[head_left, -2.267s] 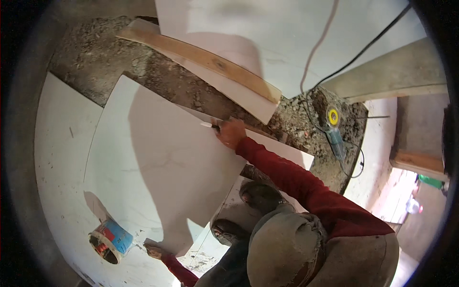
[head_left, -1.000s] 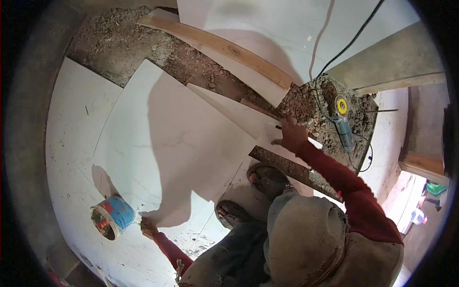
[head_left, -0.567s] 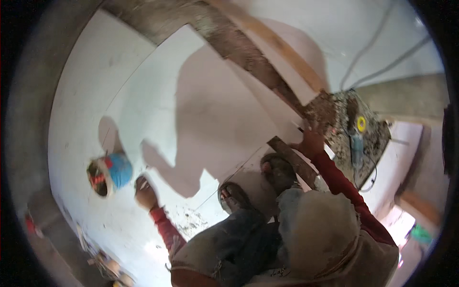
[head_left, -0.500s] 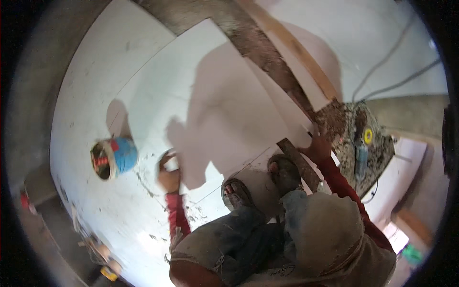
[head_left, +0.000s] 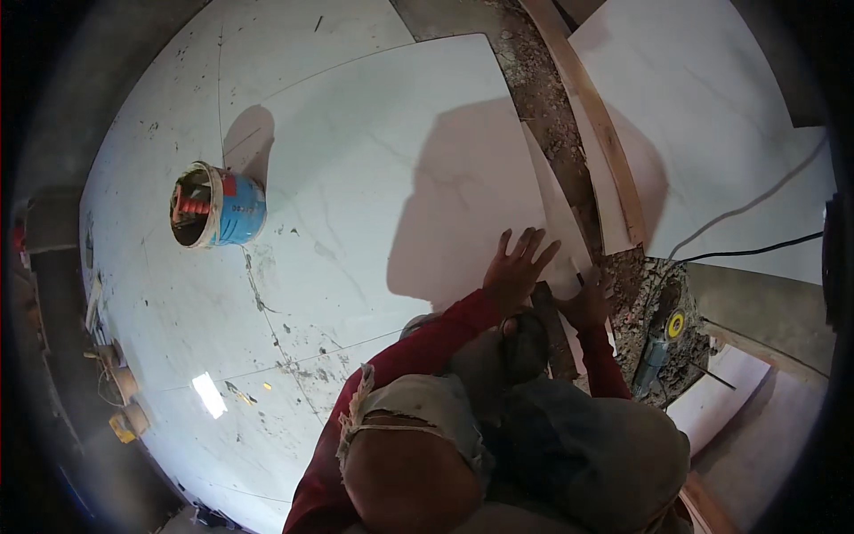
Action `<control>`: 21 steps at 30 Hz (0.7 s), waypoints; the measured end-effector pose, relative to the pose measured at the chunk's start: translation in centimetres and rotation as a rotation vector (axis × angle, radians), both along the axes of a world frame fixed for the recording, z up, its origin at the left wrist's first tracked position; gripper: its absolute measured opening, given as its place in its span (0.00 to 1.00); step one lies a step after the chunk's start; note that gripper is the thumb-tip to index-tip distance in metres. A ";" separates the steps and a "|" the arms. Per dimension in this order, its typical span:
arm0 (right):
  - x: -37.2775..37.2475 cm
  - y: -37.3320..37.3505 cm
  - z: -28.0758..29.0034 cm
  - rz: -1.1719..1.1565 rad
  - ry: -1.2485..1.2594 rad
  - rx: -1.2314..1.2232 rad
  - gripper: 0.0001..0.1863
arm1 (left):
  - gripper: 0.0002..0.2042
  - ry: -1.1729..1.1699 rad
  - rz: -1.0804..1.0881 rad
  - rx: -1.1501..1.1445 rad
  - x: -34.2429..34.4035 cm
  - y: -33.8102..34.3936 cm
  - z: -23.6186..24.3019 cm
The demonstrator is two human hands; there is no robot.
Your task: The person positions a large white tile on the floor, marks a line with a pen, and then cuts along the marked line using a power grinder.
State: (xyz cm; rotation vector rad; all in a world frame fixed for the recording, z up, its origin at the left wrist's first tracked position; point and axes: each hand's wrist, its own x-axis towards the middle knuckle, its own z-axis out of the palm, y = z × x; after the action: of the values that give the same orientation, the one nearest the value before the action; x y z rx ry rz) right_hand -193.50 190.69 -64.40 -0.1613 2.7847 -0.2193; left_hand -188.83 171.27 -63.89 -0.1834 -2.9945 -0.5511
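A large white marbled tile point(head_left: 356, 178) lies in front of me, with my shadow across it. My left hand point(head_left: 516, 274) rests near its right end, fingers spread, holding nothing. Just right of it, my right hand point(head_left: 585, 305) is closed around a thin pen-like marker point(head_left: 579, 275), dark with a pale end, held over a narrow white tile piece point(head_left: 556, 214) along the big tile's edge. Between my hands and my feet lies a dark flat strip point(head_left: 553, 334). Its far end is close to both hands.
A blue-and-white bucket point(head_left: 238, 209) with a red-handled tool in it lies tipped at the left. An angle grinder point(head_left: 656, 351) with a yellow disc centre sits on rubble point(head_left: 685, 356) at the right. Beyond are a long wooden strip point(head_left: 596, 116), another white tile point(head_left: 703, 116) and cables point(head_left: 756, 251).
My left hand has come from the left, near the bucket, across to the tile's right end, its fingers now spread. My right hand stays by the narrow piece. The view has shifted.
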 end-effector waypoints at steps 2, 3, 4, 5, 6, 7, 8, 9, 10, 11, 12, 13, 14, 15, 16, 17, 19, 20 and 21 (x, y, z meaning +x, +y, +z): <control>-0.4 0.1 -0.4 -0.002 0.027 -0.018 0.59 | 0.40 -0.034 -0.039 0.013 -0.3 0.2 -0.4; -0.7 0.2 -0.6 -0.005 0.051 -0.043 0.57 | 0.40 0.071 -0.053 0.005 0.0 0.0 -1.1; -1.3 0.7 -0.2 -0.011 0.059 -0.030 0.57 | 0.39 0.180 -0.068 0.004 -0.1 -0.1 -1.2; -1.8 1.3 0.3 0.014 0.090 -0.043 0.57 | 0.39 0.188 -0.075 0.017 -0.1 -0.1 -1.2; -2.2 1.7 0.7 0.037 0.115 -0.062 0.57 | 0.39 0.126 -0.115 -0.045 0.0 -0.3 -0.5; -2.6 2.0 1.1 0.027 0.116 -0.055 0.57 | 0.38 0.064 -0.156 -0.109 0.0 -0.4 -0.1; -3.0 2.3 1.6 0.074 0.134 -0.022 0.58 | 0.38 0.067 -0.166 -0.102 0.1 -0.2 -0.6; -3.4 2.6 2.3 0.124 0.160 0.009 0.58 | 0.38 0.105 -0.130 -0.081 0.0 -0.1 -0.9; -3.8 3.0 2.8 0.116 0.169 0.014 0.58 | 0.38 0.142 -0.096 -0.059 0.0 0.0 -1.1; -4.1 3.6 3.3 0.102 0.159 0.003 0.57 | 0.38 0.152 -0.103 -0.054 0.0 0.1 -1.4; -4.4 4.3 3.6 0.087 0.146 -0.001 0.56 | 0.37 0.148 -0.091 -0.056 0.0 0.2 -1.3; -4.3 5.1 3.8 0.077 0.152 0.012 0.56 | 0.36 0.143 -0.080 -0.056 -0.1 0.3 -1.2; -3.9 6.1 4.0 0.080 0.188 0.016 0.55 | 0.36 0.150 -0.091 -0.042 0.0 0.4 -1.2; -3.5 6.8 4.1 0.084 0.224 0.014 0.55 | 0.36 0.092 -0.060 0.041 0.2 0.2 -1.0; -3.2 7.6 3.8 0.075 0.230 0.023 0.55 | 0.37 0.033 -0.031 0.124 0.1 0.1 -0.9; -2.9 8.5 3.1 0.056 0.207 -0.005 0.55 | 0.37 0.039 -0.041 0.132 -0.2 0.3 -0.7; -2.0 8.6 4.2 0.022 0.193 -0.016 0.55 | 0.35 0.015 -0.033 0.370 -1.0 0.5 0.5; -1.4 7.6 5.3 0.000 0.137 -0.013 0.55 | 0.35 0.019 -0.039 0.374 -1.3 1.1 0.5; -1.0 6.9 6.0 -0.016 0.082 -0.016 0.55 | 0.33 -0.205 0.034 0.846 -1.6 2.1 0.8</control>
State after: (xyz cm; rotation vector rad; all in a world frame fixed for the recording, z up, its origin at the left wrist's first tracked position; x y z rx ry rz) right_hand -194.54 197.55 -58.36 -0.1546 2.8671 -0.2436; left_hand -190.45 173.35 -63.09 -0.0060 -2.6262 -1.8264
